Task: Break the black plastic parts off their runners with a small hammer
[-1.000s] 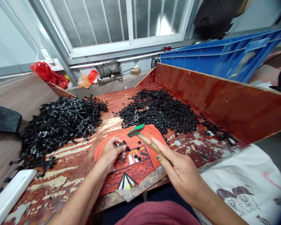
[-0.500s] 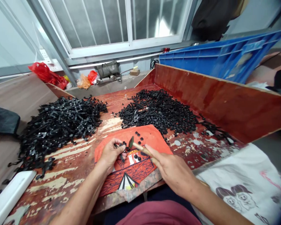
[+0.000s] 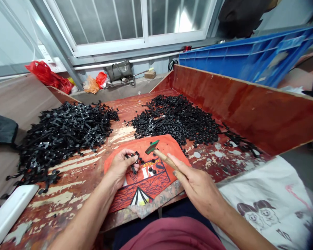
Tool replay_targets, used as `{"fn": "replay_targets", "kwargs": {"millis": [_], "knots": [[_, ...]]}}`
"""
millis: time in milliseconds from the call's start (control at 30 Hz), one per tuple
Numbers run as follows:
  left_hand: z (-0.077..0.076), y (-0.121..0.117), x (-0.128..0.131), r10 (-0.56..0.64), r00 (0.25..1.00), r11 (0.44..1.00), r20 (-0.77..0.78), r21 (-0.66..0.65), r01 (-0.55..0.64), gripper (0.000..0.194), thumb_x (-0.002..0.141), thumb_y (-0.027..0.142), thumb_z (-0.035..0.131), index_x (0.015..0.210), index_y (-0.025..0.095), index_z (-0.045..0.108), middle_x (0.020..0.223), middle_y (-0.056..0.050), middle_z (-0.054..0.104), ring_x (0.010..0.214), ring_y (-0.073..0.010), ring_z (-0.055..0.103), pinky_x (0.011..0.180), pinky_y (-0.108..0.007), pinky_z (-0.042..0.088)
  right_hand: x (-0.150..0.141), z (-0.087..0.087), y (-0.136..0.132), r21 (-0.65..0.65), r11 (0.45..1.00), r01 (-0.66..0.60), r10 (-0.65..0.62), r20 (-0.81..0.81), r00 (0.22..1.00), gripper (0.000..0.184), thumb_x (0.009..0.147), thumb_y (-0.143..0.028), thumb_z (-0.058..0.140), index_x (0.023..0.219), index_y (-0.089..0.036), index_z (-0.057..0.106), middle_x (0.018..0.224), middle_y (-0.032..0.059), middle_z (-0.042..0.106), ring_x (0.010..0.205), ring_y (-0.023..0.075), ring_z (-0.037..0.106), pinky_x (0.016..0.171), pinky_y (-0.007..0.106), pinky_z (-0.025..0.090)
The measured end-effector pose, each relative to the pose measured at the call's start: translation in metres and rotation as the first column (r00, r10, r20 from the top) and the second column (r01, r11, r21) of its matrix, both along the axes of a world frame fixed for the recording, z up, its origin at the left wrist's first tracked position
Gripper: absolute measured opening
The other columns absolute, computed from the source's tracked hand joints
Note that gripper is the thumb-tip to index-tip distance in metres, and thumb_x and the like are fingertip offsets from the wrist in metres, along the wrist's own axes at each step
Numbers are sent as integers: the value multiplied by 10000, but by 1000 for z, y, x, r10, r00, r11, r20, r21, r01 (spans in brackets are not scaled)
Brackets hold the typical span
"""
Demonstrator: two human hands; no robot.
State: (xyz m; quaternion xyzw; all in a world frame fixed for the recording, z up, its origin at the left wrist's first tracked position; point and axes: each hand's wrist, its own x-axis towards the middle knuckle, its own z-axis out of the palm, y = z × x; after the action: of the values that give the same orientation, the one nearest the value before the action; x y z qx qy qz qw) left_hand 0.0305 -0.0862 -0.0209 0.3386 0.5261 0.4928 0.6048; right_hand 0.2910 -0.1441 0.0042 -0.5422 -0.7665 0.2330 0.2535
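My right hand is closed round the wooden handle of a small hammer. Its greenish head is raised over an orange printed cloth, to the right of my left hand. My left hand pinches a small black plastic part above the cloth; the fingers hide much of it. Several small round black pieces lie on the cloth between the hands.
A heap of black plastic parts lies to the left, another heap beyond the cloth. A red-brown board walls the right side, with a blue crate behind it. A white box-like object lies at the near left.
The hammer's head has lifted and turned, moving slightly right, away from my left hand. My left hand keeps its pinch in nearly the same place. The whole view has shifted a little.
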Motion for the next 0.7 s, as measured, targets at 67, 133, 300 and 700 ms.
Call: {"fn": "replay_targets", "kwargs": {"millis": [67,133,300,700], "knots": [[0,0,3,1,1000,1000,-24,-12,-1,424,595,279,832,859,175,516,563,12,661,436,-107,589,432,-191,487,0,-1,0,-20,1000,3,-3,5,1000,493,1011,-281,379,1502,-331,389,1200,40,721,935,223,724,883,382,552],[0,1,6,13,999,1000,-50,-22,-14,415,590,266,822,852,177,513,543,16,654,437,-111,594,433,-195,495,0,-1,0,-27,1000,5,-4,15,1000,495,1007,-276,385,1499,-331,393,1211,40,716,952,232,723,863,385,556],[0,0,9,43,995,999,-92,-12,-44,417,582,275,811,839,187,495,525,24,651,412,-110,581,408,-187,472,0,-1,-1,-46,999,-10,11,27,1000,506,1008,-255,390,1503,-357,370,1192,15,726,983,237,722,782,362,568],[-3,-1,11,47,991,998,-124,50,-41,399,605,303,807,830,186,499,525,48,630,413,-94,574,399,-158,439,-4,8,1,178,984,-19,32,-71,997,496,1008,-245,411,1499,-314,392,1200,35,717,948,206,715,840,339,555]]}}
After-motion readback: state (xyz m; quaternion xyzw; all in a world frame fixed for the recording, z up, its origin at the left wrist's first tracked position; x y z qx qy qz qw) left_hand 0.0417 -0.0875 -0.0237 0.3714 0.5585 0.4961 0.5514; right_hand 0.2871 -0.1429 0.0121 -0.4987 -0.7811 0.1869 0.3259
